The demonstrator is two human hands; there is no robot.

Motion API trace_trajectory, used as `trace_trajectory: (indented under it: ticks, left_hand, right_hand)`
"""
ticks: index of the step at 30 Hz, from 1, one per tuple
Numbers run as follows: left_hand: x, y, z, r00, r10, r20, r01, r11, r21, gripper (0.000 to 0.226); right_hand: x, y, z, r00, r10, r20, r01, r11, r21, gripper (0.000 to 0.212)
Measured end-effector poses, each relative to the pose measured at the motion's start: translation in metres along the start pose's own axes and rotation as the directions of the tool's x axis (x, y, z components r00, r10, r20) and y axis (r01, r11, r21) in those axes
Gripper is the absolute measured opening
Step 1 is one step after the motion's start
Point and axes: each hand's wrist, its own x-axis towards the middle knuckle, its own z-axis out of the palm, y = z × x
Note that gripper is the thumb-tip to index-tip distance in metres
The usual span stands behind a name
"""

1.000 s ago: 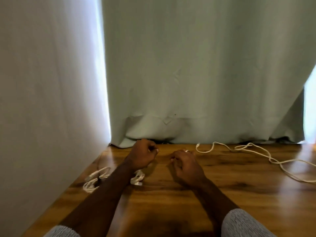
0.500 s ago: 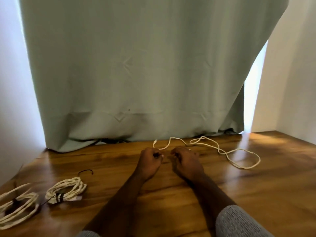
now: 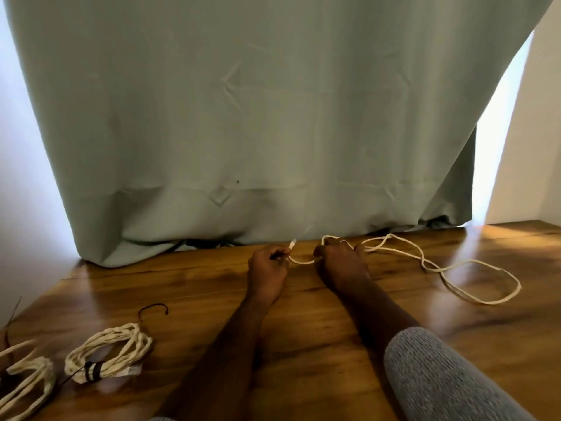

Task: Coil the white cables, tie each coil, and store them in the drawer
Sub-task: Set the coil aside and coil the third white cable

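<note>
Clearly the loose white cable [image 3: 440,267] is the one being worked: its plug end pokes up out of the left hand [image 3: 267,270], a short slack span sags across to the right hand [image 3: 341,264], and the rest trails off beyond the right grip in wide, lazy loops on the wood. The left grip is closed around the cable just behind the plug, fingers curled in tight. The right grip is curled over the cable too, with a small loop standing up above its knuckles, though from here I cannot tell how firmly it pinches. Holding the end fixed in one hand while the other feeds cable toward it looks to me like the start of a coil, with the long tail left free to slide in.

Nearer the person than the left grip and out to that side lies a finished coil [image 3: 109,357], bound with a dark tie [image 3: 91,371] and set apart from the work, presumably to keep it from tangling. Another bundle [image 3: 27,381] sits beyond it at the picture's edge, partly cut off. A thin dark wire [image 3: 151,308], perhaps a spare tie, curls just past the coil.

All of it rests on a glossy brown wooden surface [image 3: 334,344]. Past both grips a pale green curtain [image 3: 243,117] hangs down to the wood, with daylight showing at either edge and a white wall [image 3: 534,132] to the right. No drawer is in sight.
</note>
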Motion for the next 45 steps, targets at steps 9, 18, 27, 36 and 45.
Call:
trace_trajectory:
  ticks: [9,18,27,36,45]
  left_hand:
    - [-0.005,-0.008,-0.005,0.993,0.076,0.090,-0.081,0.995,0.054,0.037]
    - [-0.039,0.036,-0.036,0.924,-0.046,0.380,0.196,0.909,-0.367,0.045]
    - [-0.044,0.060,-0.040,0.734,-0.135,0.665,0.612,0.557,-0.562,0.033]
    - [-0.037,0.050,-0.034,0.680,-0.033,0.733,0.676,0.415,-0.608,0.052]
    - [-0.024,0.043,-0.044,0.841,-0.115,0.529,0.540,0.227,-0.810,0.037]
  right_hand:
    - [-0.036,-0.002,-0.018,0.877,-0.255,-0.408,0.390,0.872,0.294,0.010]
    - [-0.049,-0.011,-0.039,0.844,-0.086,-0.529,0.393,0.770,0.503,0.014]
    - [-0.051,-0.019,-0.033,0.919,-0.033,-0.393,0.225,0.862,0.454,0.024]
    - [-0.055,-0.031,-0.028,0.977,-0.159,-0.145,0.192,0.948,0.254,0.019]
    - [-0.055,-0.049,-0.021,0.925,-0.379,-0.019,0.379,0.925,0.031,0.035]
